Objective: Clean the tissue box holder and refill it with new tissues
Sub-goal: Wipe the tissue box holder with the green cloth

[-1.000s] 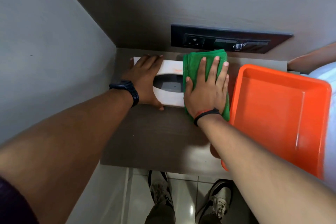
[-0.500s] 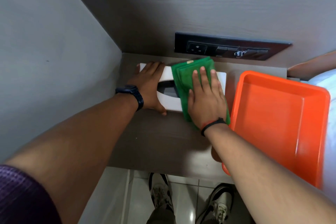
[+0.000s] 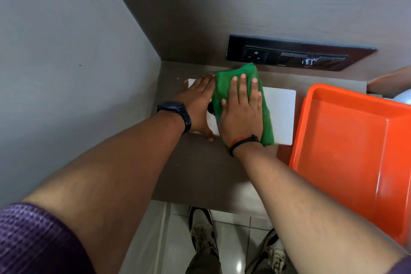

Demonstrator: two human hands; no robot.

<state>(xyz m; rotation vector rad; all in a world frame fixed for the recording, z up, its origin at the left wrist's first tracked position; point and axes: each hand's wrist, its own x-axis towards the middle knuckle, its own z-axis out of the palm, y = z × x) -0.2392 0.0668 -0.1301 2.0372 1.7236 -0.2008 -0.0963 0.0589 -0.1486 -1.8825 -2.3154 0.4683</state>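
Observation:
A white tissue box holder (image 3: 280,113) lies flat on the dark wooden shelf (image 3: 200,167), near the back wall. My left hand (image 3: 195,104) rests flat on its left end and grips its near edge with the thumb. My right hand (image 3: 241,113) presses a folded green cloth (image 3: 224,87) flat onto the middle of the holder, fingers spread. The cloth and hands cover the holder's oval opening almost entirely. Only the right end of the holder's top shows bare.
An orange plastic tray (image 3: 347,144) sits on the shelf just right of the holder. A black socket and switch panel (image 3: 295,55) is on the back wall. A grey wall (image 3: 66,62) closes the left side. Below the shelf edge are floor tiles and my shoes (image 3: 202,231).
My right hand has slid the green cloth leftward across the holder's top, from its right end to its middle. The holder's right end is now uncovered. My left hand stays on the left end.

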